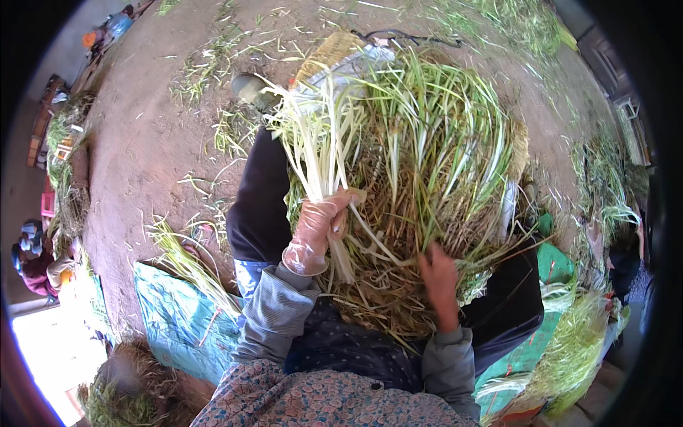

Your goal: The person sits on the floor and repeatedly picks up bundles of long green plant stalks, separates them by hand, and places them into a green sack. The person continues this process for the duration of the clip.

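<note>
My left hand (323, 221), in a clear plastic glove, is closed around a bunch of pale, chive-like stalks (315, 149). Their white ends stick out below the fist, and their yellowish leaves fan away from me. A large heap of greener, untidy stalks (427, 133) with brown, withered matter lies before me, between my legs. Bare and blurred, my right hand (440, 275) is at the near right part of this heap, its fingers by some thin green stalks. Whether it grips any of them is unclear.
A blue-green woven sheet (181, 315) lies at left, with loose pale stalks (197, 261) on its edge. At right, more stalks (565, 352) lie on a green sheet (555, 261). Scraps litter the dirt floor (139, 155). Another person (37, 261) sits far left; someone else (624, 261) is far right.
</note>
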A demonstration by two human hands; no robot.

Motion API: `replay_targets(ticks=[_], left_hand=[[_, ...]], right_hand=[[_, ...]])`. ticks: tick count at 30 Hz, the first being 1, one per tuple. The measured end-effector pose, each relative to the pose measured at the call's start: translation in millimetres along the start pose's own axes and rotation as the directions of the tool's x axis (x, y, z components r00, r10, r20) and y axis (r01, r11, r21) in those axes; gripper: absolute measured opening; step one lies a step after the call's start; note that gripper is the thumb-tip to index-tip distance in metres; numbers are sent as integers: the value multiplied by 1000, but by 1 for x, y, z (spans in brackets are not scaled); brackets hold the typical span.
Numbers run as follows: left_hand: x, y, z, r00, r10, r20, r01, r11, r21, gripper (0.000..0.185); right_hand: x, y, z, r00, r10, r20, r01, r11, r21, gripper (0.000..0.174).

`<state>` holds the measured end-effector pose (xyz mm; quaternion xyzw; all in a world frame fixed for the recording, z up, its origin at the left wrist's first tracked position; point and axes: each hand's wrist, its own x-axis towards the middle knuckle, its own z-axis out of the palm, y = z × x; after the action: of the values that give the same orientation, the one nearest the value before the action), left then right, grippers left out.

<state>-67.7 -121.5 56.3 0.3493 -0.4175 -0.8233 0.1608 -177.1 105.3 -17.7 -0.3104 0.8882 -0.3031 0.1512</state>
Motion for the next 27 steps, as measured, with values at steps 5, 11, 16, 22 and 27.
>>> replay_targets(ticks=[5, 11, 16, 22, 27], left_hand=[[1, -2, 18, 998, -53, -18, 54, 998, 45, 18], [-1, -2, 23, 999, -29, -20, 31, 997, 71, 20], [10, -16, 14, 995, -73, 64, 75, 996, -40, 24], [25, 6, -15, 982, 96, 163, -29, 928, -371, 27], [16, 24, -28, 985, 147, 85, -118, 952, -281, 35]], right_hand=[[71, -81, -12, 977, -180, -109, 209, 900, 382, 28], [112, -127, -9, 961, -267, 67, 206, 859, 469, 19], [81, -117, -1, 987, -153, -55, 149, 712, 687, 9], [13, 22, 15, 992, -78, -96, 86, 993, 80, 9], [21, 12, -22, 982, 166, -88, -163, 986, 38, 25]])
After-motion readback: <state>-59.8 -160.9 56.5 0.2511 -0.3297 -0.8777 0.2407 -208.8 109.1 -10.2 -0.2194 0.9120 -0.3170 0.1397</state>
